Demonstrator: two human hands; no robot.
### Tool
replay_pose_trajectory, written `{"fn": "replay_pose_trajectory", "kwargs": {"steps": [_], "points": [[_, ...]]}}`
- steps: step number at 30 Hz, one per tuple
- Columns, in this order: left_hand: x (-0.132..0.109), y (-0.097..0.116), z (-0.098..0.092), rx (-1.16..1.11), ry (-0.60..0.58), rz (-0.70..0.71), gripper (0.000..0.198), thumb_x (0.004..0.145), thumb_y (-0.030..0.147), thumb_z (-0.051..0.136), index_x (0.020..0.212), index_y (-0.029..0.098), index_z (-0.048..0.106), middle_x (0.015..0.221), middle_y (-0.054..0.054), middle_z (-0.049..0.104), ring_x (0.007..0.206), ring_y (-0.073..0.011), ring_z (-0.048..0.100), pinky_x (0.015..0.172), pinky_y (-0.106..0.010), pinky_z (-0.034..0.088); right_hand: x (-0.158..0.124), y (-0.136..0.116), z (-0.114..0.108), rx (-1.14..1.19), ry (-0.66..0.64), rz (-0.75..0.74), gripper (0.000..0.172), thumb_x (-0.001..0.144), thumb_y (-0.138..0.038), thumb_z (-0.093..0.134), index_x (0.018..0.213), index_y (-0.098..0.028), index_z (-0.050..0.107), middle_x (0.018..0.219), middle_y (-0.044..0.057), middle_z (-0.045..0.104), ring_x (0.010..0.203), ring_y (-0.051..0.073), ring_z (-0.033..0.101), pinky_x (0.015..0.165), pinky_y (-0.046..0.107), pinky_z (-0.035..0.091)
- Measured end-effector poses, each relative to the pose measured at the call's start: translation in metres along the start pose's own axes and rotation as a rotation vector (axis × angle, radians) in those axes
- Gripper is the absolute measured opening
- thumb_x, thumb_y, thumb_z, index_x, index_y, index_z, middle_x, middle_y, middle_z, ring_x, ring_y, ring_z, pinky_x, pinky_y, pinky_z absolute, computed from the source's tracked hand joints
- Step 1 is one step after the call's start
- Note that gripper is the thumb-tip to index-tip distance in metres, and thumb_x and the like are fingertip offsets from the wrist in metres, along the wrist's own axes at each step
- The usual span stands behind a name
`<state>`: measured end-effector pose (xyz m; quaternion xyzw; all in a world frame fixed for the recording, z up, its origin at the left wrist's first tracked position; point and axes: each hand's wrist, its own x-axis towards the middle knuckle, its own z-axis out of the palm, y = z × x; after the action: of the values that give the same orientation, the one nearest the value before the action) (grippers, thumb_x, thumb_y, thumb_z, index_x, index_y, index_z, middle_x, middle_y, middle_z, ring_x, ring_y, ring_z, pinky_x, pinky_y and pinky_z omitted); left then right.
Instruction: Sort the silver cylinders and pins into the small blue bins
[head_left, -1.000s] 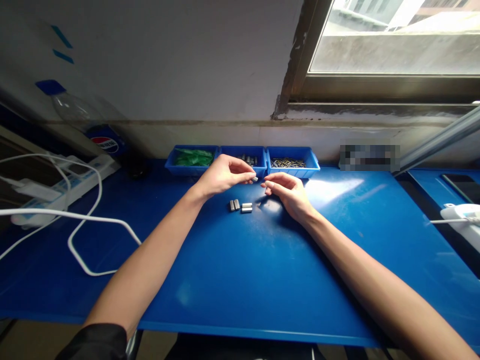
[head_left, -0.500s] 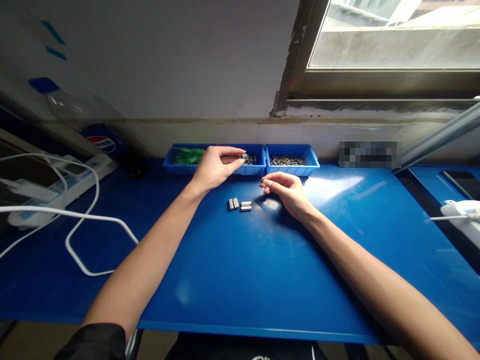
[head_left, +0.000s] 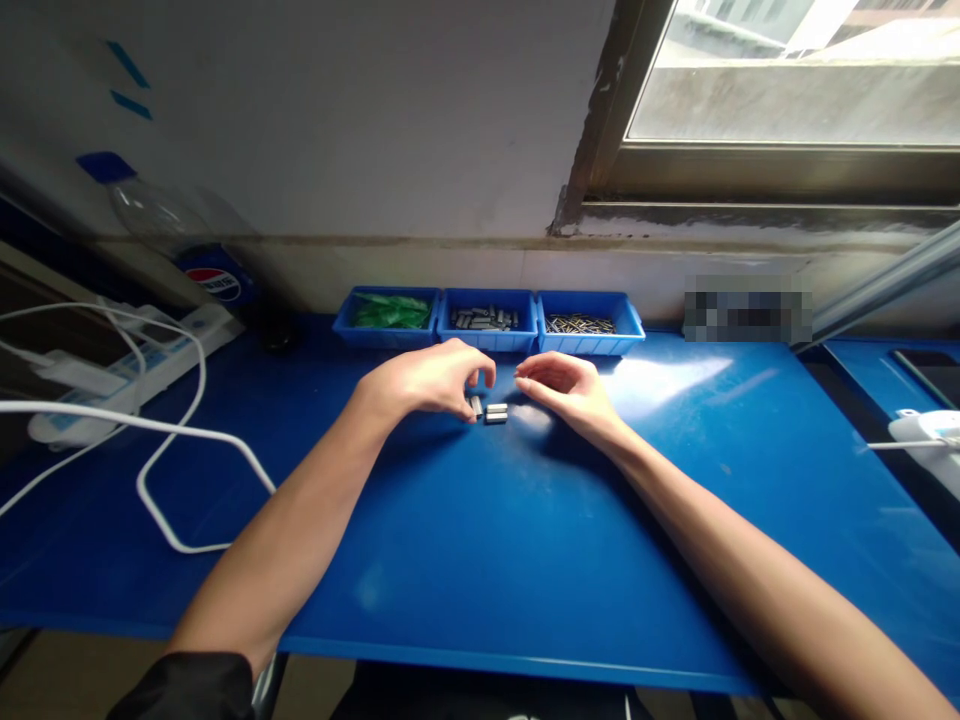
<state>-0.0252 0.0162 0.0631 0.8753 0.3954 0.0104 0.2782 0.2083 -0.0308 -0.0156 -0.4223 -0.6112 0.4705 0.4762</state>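
My left hand (head_left: 439,382) is low over the table, its thumb and fingers apart and curved around a short silver metal piece (head_left: 476,406). The thumb partly hides that piece and whatever lies beside it. A pair of matching metal pieces (head_left: 496,413) lies side by side just to the right. Farther right, my right hand (head_left: 562,388) is closed in a loose pinch, with thumb and index tips almost together; anything between them is too small to make out. Behind the hands, the middle blue bin (head_left: 487,341) holds more of the grey metal pieces.
The left blue bin (head_left: 386,338) holds green plastic pieces (head_left: 390,311); the right blue bin (head_left: 592,346) holds thin metal screws or pins (head_left: 580,324). A Pepsi bottle (head_left: 214,278), a power strip (head_left: 142,370) and white cables (head_left: 225,432) stand or lie at left.
My left hand has come down from the middle bin, where it pinched a small metal piece, to the pieces on the table, and its fingers have spread. My right hand has barely moved.
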Motion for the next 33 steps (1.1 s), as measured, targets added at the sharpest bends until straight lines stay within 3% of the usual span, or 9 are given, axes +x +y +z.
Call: {"fn": "replay_pose_trajectory", "kwargs": {"steps": [2, 6, 8, 11, 18, 21, 27, 33], "points": [[0.001, 0.001, 0.003, 0.035, -0.032, -0.064, 0.036, 0.053, 0.025, 0.09, 0.087, 0.023, 0.078, 0.079, -0.001, 0.074, 0.061, -0.0186, 0.064, 0.049, -0.025, 0.04, -0.002, -0.002, 0.003, -0.19, -0.098, -0.128, 0.03, 0.08, -0.047, 0.087, 0.102, -0.027, 0.08, 0.099, 0.005, 0.079, 0.088, 0.024, 0.069, 0.08, 0.04, 0.056], [0.005, 0.005, 0.007, 0.028, -0.033, -0.076, 0.02, 0.062, 0.021, 0.081, 0.08, 0.022, 0.075, 0.076, -0.002, 0.075, 0.059, -0.0185, 0.064, 0.05, -0.025, 0.04, -0.004, 0.001, 0.007, -0.455, -0.289, -0.363, 0.021, 0.087, -0.041, 0.082, 0.104, -0.03, 0.082, 0.108, 0.007, 0.08, 0.098, 0.028, 0.066, 0.089, 0.045, 0.053], [0.007, 0.003, 0.008, -0.001, -0.005, -0.044, 0.016, 0.065, 0.017, 0.077, 0.08, 0.02, 0.076, 0.075, -0.003, 0.075, 0.06, -0.0184, 0.065, 0.051, -0.025, 0.042, -0.003, 0.004, 0.009, -0.539, -0.286, -0.388, 0.015, 0.091, -0.037, 0.076, 0.103, -0.029, 0.082, 0.104, 0.007, 0.081, 0.095, 0.028, 0.065, 0.089, 0.047, 0.051], [0.008, -0.001, 0.009, -0.057, 0.057, 0.012, 0.02, 0.065, 0.013, 0.074, 0.084, 0.019, 0.078, 0.074, -0.003, 0.075, 0.061, -0.0172, 0.067, 0.052, -0.023, 0.044, -0.003, 0.007, 0.008, -0.588, -0.154, -0.345, 0.012, 0.09, -0.033, 0.076, 0.099, -0.028, 0.081, 0.097, 0.006, 0.081, 0.093, 0.028, 0.063, 0.088, 0.046, 0.051], [0.007, 0.003, 0.001, -0.245, 0.156, 0.123, 0.035, 0.07, 0.014, 0.077, 0.105, 0.015, 0.079, 0.099, -0.007, 0.076, 0.079, -0.018, 0.073, 0.067, -0.023, 0.058, -0.001, 0.005, 0.0, -0.299, 0.038, -0.105, 0.023, 0.088, -0.042, 0.077, 0.101, -0.024, 0.081, 0.099, 0.005, 0.08, 0.086, 0.023, 0.07, 0.076, 0.037, 0.054], [0.009, 0.009, 0.003, -0.385, 0.257, 0.206, 0.028, 0.072, 0.012, 0.077, 0.1, 0.014, 0.08, 0.109, -0.009, 0.073, 0.088, -0.0186, 0.075, 0.077, -0.026, 0.063, 0.001, 0.005, -0.002, -0.088, 0.078, -0.017, 0.026, 0.087, -0.046, 0.078, 0.097, -0.022, 0.08, 0.095, 0.005, 0.08, 0.081, 0.022, 0.071, 0.075, 0.035, 0.055], [0.012, 0.015, 0.004, -0.694, 0.305, 0.204, 0.025, 0.073, 0.019, 0.086, 0.096, 0.011, 0.078, 0.098, -0.01, 0.078, 0.093, -0.0235, 0.079, 0.089, -0.034, 0.066, 0.003, 0.004, -0.004, 0.055, 0.148, 0.042, 0.029, 0.079, -0.047, 0.086, 0.091, -0.022, 0.08, 0.087, 0.004, 0.079, 0.076, 0.02, 0.07, 0.073, 0.034, 0.056], [0.009, 0.014, -0.003, -0.653, 0.33, 0.135, 0.027, 0.074, 0.026, 0.088, 0.096, 0.011, 0.082, 0.097, -0.011, 0.082, 0.09, -0.0239, 0.079, 0.085, -0.033, 0.065, 0.003, 0.002, -0.004, 0.117, 0.121, 0.04, 0.024, 0.08, -0.044, 0.085, 0.088, -0.022, 0.08, 0.085, 0.003, 0.079, 0.073, 0.018, 0.069, 0.073, 0.032, 0.057]]}}
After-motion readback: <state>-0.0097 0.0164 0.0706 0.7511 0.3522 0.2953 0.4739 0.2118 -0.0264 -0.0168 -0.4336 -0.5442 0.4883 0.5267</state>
